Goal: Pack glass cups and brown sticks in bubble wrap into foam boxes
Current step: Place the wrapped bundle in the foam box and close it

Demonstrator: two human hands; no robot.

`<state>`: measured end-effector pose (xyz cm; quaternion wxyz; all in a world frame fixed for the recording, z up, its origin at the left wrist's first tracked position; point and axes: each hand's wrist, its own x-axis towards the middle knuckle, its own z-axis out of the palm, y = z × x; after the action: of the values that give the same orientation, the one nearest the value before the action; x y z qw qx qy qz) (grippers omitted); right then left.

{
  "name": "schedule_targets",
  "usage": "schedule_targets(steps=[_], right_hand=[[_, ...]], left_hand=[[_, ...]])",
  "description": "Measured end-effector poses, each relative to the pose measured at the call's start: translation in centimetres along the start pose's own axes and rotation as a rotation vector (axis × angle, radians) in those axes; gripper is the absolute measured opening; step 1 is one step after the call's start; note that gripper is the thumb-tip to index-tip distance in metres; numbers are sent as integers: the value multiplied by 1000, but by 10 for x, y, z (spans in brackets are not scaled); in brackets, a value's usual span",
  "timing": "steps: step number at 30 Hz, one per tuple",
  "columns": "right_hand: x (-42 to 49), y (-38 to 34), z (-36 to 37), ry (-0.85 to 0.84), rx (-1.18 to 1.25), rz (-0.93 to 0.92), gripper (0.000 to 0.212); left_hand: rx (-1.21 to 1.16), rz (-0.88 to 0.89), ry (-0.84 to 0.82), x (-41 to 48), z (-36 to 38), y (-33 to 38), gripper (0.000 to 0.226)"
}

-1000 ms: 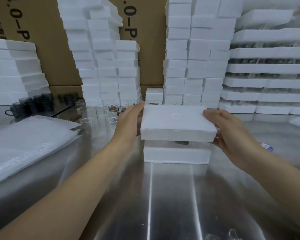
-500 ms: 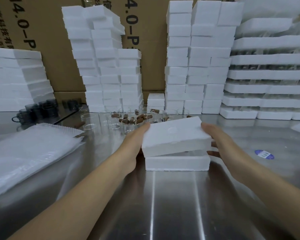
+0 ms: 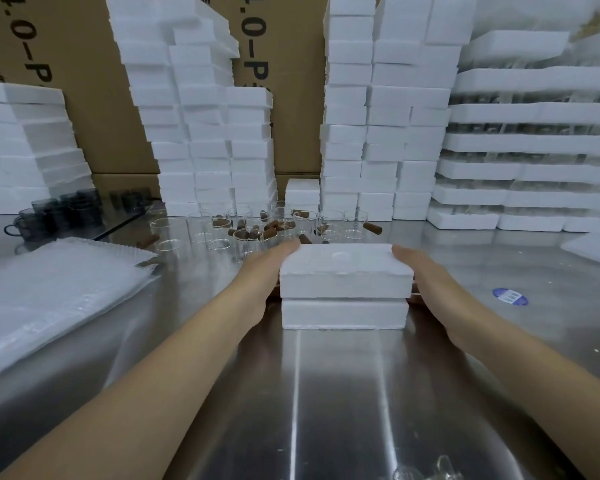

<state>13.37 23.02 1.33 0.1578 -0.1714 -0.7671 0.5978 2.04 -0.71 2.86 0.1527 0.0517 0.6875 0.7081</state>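
At the far left, a stack of white foam slabs is leaning against the brown cardboard cartons, and a cluster of dark tinted cups is standing just in front of it. Nearer the person, a pile of bubble wrap bags is lying flat on the steel desk. A tall column of foam boxes is rising behind the middle of the desk. At its foot, clear glass cups are standing in a loose group, with brown sticks lying among them and inside some of them. The left hand is pressing flat against the left side of a foam lid, its fingers stretched straight along the edge. The lid is sitting on its foam box base at the centre of the desk, just in front of the cups, with a thin seam showing between the two. The right hand is pressing the lid's right side in the same way, fingers extended and thumb at the top corner. A blue oval sticker is lying on the desk beside that hand, and wide foam trays are standing stacked at the far right.
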Motion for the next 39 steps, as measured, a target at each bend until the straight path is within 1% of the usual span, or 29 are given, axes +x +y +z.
schedule_targets(steps=[2, 3, 7, 9, 10, 13, 17, 23, 25, 26, 28, 29, 30, 32, 33, 34, 35, 36, 39], right_hand=[[-1, 0, 0, 4, 0, 6, 57], [-1, 0, 0, 9, 8, 2, 54], [1, 2, 0, 22, 25, -78, 20], [1, 3, -1, 23, 33, -124, 13], [1, 3, -1, 24, 40, -143, 13], [0, 0, -2, 22, 63, -187, 15], [-2, -3, 0, 31, 78, -199, 20], [-5, -6, -6, -5, -13, -209, 18], [-7, -11, -7, 7, -50, -254, 19], [-9, -13, -7, 24, -64, -301, 23], [-12, -17, -8, 87, -131, -433, 33], [-15, -17, -8, 122, -196, -510, 35], [-17, -16, -7, 148, -278, -584, 37], [-20, -13, -3, 161, -451, -692, 40], [-20, -11, 0, 153, -516, -722, 41], [-20, -10, 2, 141, -565, -740, 41], [-20, -9, 3, 131, -594, -745, 41], [-19, -8, 4, 124, -604, -739, 41], [-14, -4, 3, 97, -583, -708, 42]], left_hand=[[18, 7, -12, 1, -1, 0, 32], [30, 13, -24, 2, -2, 0, 31], [46, 23, -83, 0, -1, 0, 40], [37, 7, -87, -3, -1, -1, 42], [30, -2, -80, -3, 0, -1, 42], [59, 3, -77, -3, -1, -3, 30], [78, 39, -72, -1, -2, -8, 29], [82, 119, -118, -7, -8, -5, 26], [47, 171, -92, -14, -5, 1, 21], [27, 210, -55, -17, -4, 6, 20], [27, 361, 7, -21, -2, 16, 22], [77, 473, -2, -24, -1, 19, 27], [201, 591, -30, -27, 0, 19, 35], [631, 785, -63, -33, 4, 12, 46], [842, 850, -51, -35, 6, 6, 47], [993, 888, -32, -36, 7, 2, 49], [1073, 899, -18, -37, 8, 0, 49], [1104, 896, -8, -38, 8, -1, 48], [1145, 876, -15, -35, 6, 0, 46]])
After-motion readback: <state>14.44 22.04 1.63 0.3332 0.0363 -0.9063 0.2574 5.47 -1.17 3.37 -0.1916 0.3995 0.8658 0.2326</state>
